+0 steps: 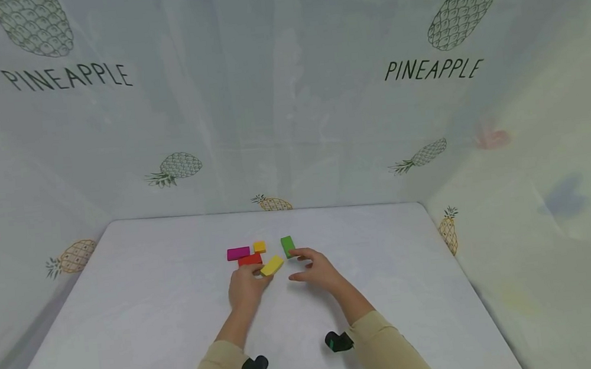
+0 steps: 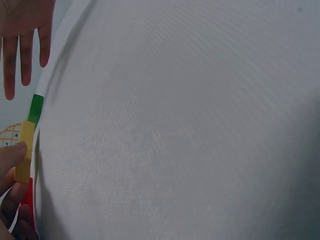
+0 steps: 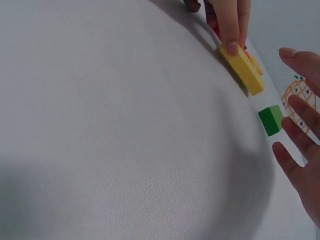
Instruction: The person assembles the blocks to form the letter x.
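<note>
Fingers [image 3: 230, 31] of the left hand [image 1: 244, 287] pinch a yellow oblong block [image 1: 272, 266]. The right hand [image 1: 317, 270], free and loosely spread, hovers near a green oblong block [image 1: 288, 246].

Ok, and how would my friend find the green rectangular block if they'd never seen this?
Start at the white tabletop, then look toward its far edge. The green rectangular block lies beside the person's bare right hand, furthest right of all the blocks. It's the only green one; the other blocks are purple, red and yellow.
</note>
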Available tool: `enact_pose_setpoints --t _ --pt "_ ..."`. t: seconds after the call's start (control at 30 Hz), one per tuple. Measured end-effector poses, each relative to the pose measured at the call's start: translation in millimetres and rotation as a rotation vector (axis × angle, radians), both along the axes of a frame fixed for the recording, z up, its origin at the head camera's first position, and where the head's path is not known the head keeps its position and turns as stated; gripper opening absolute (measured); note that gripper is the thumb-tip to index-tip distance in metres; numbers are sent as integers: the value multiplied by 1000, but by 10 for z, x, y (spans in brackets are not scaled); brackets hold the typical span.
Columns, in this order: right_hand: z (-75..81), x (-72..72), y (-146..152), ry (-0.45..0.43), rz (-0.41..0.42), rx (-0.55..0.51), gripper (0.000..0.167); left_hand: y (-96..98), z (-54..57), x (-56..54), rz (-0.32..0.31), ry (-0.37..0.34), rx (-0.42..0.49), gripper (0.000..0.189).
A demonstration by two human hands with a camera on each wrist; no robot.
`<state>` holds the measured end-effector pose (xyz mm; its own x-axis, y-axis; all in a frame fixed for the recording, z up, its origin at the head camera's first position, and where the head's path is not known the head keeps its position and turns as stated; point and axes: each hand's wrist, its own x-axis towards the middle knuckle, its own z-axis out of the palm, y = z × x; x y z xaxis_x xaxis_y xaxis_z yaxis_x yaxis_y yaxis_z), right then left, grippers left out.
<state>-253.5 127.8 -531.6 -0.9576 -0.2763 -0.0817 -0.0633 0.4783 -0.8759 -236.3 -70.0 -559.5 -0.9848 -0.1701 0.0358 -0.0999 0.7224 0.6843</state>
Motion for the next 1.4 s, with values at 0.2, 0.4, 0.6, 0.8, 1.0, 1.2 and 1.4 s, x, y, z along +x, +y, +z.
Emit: enact_pose_setpoints --t 0.2,0.4,0.6,0.8,1.0,1.2,1.4 --pt "22 -16 -36 0 -1 -3 60 -41 64 74 20 -9 54 41" --pt "62 0 -67 -5 -2 -19 58 -73 181 183 52 -25 87 40" --pt "81 28 -113 -16 29 -53 59 -142 223 277 59 -12 94 38" --pt "65 89 -194 -26 49 -68 60 -212 244 387 80 -22 116 39" --pt "33 178 -275 -32 40 -81 58 -284 210 489 103 -46 129 37" --pt "-17 297 -341 -10 50 -120 56 -354 145 620 133 -29 122 37" --pt "-60 387 -408 -13 40 -169 56 -412 76 731 154 18 125 35"
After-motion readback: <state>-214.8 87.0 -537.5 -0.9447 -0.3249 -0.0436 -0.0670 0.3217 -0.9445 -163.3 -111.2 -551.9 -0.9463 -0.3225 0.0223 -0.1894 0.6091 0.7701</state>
